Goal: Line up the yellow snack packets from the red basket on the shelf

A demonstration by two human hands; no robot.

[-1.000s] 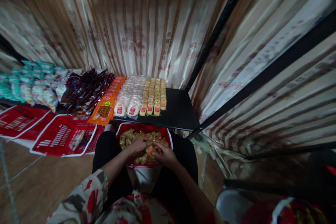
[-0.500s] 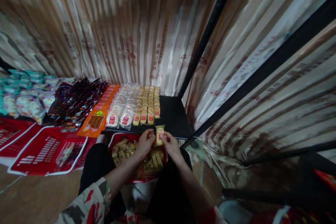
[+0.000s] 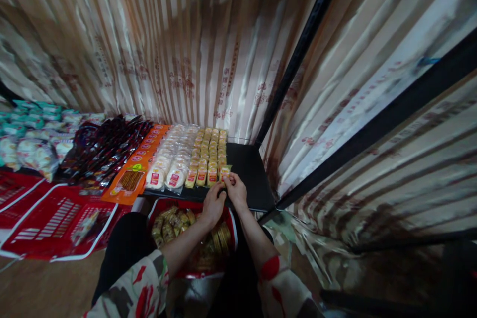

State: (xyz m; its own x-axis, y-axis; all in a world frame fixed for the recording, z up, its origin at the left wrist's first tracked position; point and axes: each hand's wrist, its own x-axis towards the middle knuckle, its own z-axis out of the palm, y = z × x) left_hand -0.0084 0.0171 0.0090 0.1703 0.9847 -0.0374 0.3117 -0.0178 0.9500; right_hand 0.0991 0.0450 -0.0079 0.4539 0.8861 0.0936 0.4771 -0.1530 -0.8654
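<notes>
At the front end of the right-hand row, my right hand (image 3: 236, 191) pinches a small yellow wrapped snack packet (image 3: 225, 172) between thumb and fingers. My left hand (image 3: 214, 205) is beside it, its curled fingertips at the packet's lower edge. Matching packets (image 3: 207, 159) stand in tight rows to the left on the black shelf (image 3: 249, 171). Below my forearms, a red basket (image 3: 194, 202) between my legs holds many gold-wrapped packets (image 3: 175, 222).
Left along the shelf are round white packaged cakes (image 3: 163, 169), an orange snack bag (image 3: 128, 179), dark shiny packets (image 3: 108, 144) and green-and-white packs (image 3: 32, 121). A red basket with a white rim (image 3: 55, 223) is at lower left. Black posts (image 3: 286, 79) and patterned curtains (image 3: 208, 49) enclose the shelf.
My right hand has moved the yellow packet forward and up to the front of the right-hand row. My left hand has come along, its fingertips now at the packet's lower edge.
</notes>
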